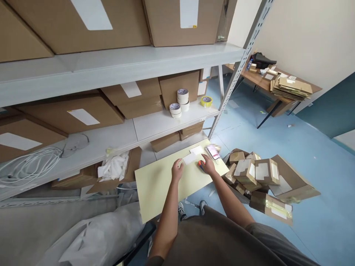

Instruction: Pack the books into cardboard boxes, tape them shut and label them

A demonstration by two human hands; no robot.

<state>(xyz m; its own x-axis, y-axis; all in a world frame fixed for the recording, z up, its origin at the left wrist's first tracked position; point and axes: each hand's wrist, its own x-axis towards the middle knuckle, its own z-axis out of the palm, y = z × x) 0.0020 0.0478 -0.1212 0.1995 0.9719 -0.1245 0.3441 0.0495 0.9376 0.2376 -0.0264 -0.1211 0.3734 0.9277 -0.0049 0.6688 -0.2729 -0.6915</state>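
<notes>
Apparently for easy reach, white slips (189, 159) are laid toward one o'clock from the loosely curved, empty left hand (177, 170); an orange-and-blue object (200, 164) is half-covered by the right hand (208, 164), whose grip cannot be told.

orange object (200, 163) near white papers (189, 159)

My left grip (177, 171) at six o'clock, near white paper (189, 159) on a pale desk (155, 186); my right grip (208, 164) touching an orange-and-blue object (200, 163).
</notes>
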